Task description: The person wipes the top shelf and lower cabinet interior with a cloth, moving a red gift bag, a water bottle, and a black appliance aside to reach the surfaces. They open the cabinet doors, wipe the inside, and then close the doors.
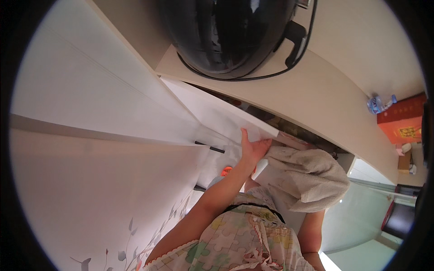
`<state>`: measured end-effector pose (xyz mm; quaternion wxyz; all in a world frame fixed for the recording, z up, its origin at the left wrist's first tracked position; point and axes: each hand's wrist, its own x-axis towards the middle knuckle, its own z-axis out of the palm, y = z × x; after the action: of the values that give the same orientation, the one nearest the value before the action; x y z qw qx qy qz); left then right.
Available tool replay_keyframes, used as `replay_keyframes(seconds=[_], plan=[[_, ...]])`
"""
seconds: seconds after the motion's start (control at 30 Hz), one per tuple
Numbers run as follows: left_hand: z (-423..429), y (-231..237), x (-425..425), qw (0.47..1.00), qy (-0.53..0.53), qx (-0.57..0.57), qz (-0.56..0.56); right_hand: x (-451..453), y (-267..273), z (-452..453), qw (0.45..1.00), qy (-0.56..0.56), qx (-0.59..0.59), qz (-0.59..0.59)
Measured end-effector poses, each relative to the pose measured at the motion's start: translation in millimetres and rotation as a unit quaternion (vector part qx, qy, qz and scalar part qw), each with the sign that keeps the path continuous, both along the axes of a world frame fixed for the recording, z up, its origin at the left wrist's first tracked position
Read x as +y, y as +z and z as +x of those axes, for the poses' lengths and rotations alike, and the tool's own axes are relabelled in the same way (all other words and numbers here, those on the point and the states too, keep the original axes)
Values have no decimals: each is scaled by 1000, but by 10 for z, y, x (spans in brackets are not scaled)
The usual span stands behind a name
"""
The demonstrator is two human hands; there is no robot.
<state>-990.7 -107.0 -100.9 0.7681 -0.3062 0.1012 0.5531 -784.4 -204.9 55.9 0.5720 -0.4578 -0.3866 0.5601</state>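
Observation:
A light grey-beige cloth, perhaps a towel [313,174], hangs in folds over my right hand, which it hides; the right forearm comes up from below it. With thumb spread from the fingers, my left hand [256,146] lies against the edge of a white cabinet door [220,115], beside the cloth. The door stands ajar under a beige countertop [325,98], and a dark gap with indistinct items shows behind it.
A glossy black appliance [220,40] with a cable around it stands on the counter. Further right are a plastic bottle [376,104] and a red-orange box [400,118]. Tall white panels [95,88] rise at left. An orange shoe [226,170] shows below.

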Motion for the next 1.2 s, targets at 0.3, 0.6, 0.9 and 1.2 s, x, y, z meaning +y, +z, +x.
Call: replay_keyframes(seconds=[0.3, 0.6, 0.9, 1.2], plan=[[-377, 18, -573, 996, -80, 32, 14, 682, 325, -423, 926, 256, -229, 155], [-412, -75, -681, 991, -60, 89, 75, 1263, -36, -1847, 810, 295, -493, 115], [-380, -202, -766, 993, -37, 83, 79, 1788, -181, -3061, 584, 240, -695, 343], [-316, -975, -1052, 979, -45, 115, 161, 2076, -290, -3890, 529, 180, -774, 300]])
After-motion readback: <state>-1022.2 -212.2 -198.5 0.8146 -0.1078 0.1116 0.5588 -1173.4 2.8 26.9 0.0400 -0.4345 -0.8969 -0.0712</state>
